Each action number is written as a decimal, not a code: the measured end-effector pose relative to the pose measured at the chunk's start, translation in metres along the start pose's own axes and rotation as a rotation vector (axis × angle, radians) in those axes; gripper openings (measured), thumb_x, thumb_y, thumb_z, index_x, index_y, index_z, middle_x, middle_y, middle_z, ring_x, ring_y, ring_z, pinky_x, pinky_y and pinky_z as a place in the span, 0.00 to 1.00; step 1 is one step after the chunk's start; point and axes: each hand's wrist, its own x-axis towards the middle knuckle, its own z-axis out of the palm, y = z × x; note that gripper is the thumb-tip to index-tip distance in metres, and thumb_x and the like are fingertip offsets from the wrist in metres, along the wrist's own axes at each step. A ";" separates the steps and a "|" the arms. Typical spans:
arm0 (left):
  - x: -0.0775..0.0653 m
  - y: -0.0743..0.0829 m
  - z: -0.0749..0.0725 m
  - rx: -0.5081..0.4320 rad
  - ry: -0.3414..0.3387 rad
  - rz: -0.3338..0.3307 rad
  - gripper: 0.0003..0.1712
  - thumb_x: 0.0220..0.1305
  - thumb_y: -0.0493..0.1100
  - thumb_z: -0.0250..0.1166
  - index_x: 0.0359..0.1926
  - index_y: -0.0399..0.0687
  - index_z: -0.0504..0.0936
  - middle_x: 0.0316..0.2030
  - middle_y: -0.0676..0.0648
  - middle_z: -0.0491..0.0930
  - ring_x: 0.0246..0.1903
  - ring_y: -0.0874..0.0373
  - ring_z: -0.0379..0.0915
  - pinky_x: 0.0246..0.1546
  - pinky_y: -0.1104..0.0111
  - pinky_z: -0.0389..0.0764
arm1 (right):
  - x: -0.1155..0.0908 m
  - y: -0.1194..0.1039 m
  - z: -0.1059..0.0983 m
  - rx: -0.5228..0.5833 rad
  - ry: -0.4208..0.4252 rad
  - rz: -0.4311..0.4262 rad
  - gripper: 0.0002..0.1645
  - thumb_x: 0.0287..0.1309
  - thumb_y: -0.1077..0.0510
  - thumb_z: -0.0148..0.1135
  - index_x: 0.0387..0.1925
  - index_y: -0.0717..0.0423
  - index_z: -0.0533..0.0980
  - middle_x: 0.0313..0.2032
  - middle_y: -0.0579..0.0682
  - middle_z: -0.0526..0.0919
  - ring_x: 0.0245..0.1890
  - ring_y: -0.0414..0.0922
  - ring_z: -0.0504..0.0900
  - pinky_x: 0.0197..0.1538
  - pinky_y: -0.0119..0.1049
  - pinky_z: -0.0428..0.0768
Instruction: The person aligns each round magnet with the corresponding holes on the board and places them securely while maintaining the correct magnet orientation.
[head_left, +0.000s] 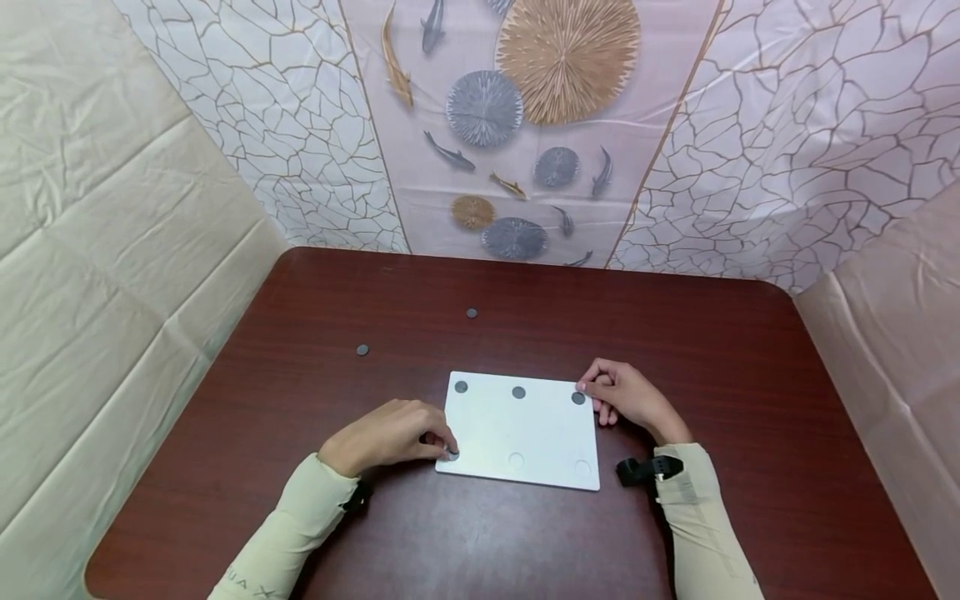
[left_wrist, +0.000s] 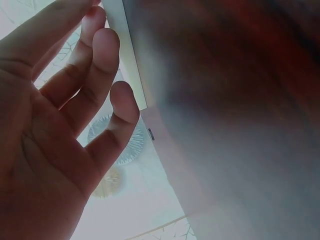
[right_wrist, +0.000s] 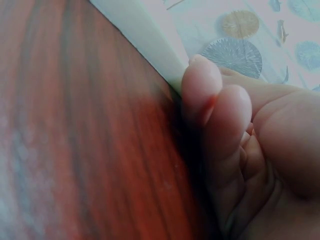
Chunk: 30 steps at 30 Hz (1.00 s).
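Note:
A white rectangular board (head_left: 517,429) with round recesses lies on the table. Small dark grey discs sit along its far edge: a left disc (head_left: 461,387), a middle disc (head_left: 518,392) and a right disc (head_left: 578,398). At the near left corner, my left hand (head_left: 390,435) pinches another dark disc (head_left: 453,455) against the board, mostly hidden by thumb and fingertips. Its other fingers are loosely bent in the left wrist view. My right hand (head_left: 630,396) grips the board's far right corner, thumb and index finger beside the right disc, other fingers curled by the edge.
Two loose discs lie on the brown table (head_left: 720,358) beyond the board: a farther disc (head_left: 472,313) and a left-hand disc (head_left: 363,350). The board's near edge shows a middle recess (head_left: 516,460) and a right recess (head_left: 582,468). Patterned cloth (head_left: 300,108) hangs behind.

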 end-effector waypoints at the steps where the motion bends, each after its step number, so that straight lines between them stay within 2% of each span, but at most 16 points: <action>1: 0.000 0.000 0.000 0.000 0.000 0.001 0.06 0.66 0.44 0.75 0.40 0.64 0.93 0.30 0.70 0.78 0.31 0.76 0.71 0.35 0.76 0.75 | 0.000 0.000 0.000 0.001 -0.001 -0.001 0.10 0.76 0.61 0.62 0.45 0.67 0.77 0.20 0.53 0.78 0.15 0.44 0.80 0.20 0.34 0.80; 7: 0.003 0.000 -0.002 0.006 0.009 0.000 0.03 0.67 0.47 0.75 0.40 0.63 0.91 0.27 0.69 0.75 0.29 0.76 0.71 0.33 0.75 0.75 | 0.001 0.000 0.001 0.013 0.001 -0.006 0.09 0.76 0.61 0.62 0.45 0.67 0.77 0.20 0.53 0.78 0.15 0.44 0.80 0.20 0.34 0.79; 16: 0.012 -0.002 -0.018 0.058 0.052 -0.022 0.03 0.69 0.49 0.73 0.42 0.61 0.89 0.29 0.66 0.76 0.29 0.70 0.73 0.33 0.73 0.76 | 0.000 0.000 0.001 0.013 0.003 -0.001 0.09 0.76 0.61 0.63 0.45 0.66 0.77 0.20 0.53 0.78 0.15 0.44 0.80 0.20 0.33 0.79; 22: 0.021 -0.009 -0.029 0.141 0.121 -0.022 0.03 0.70 0.46 0.72 0.43 0.58 0.90 0.36 0.62 0.82 0.35 0.66 0.77 0.38 0.70 0.80 | 0.000 0.001 0.000 0.011 0.007 0.003 0.09 0.76 0.60 0.63 0.44 0.66 0.77 0.20 0.53 0.78 0.15 0.44 0.80 0.20 0.34 0.79; 30: 0.033 -0.014 -0.044 0.117 0.205 -0.090 0.05 0.72 0.49 0.71 0.45 0.58 0.91 0.42 0.59 0.85 0.41 0.65 0.80 0.41 0.65 0.83 | -0.001 0.001 0.000 0.008 0.006 -0.004 0.09 0.76 0.61 0.62 0.45 0.66 0.77 0.21 0.52 0.78 0.15 0.44 0.80 0.20 0.33 0.79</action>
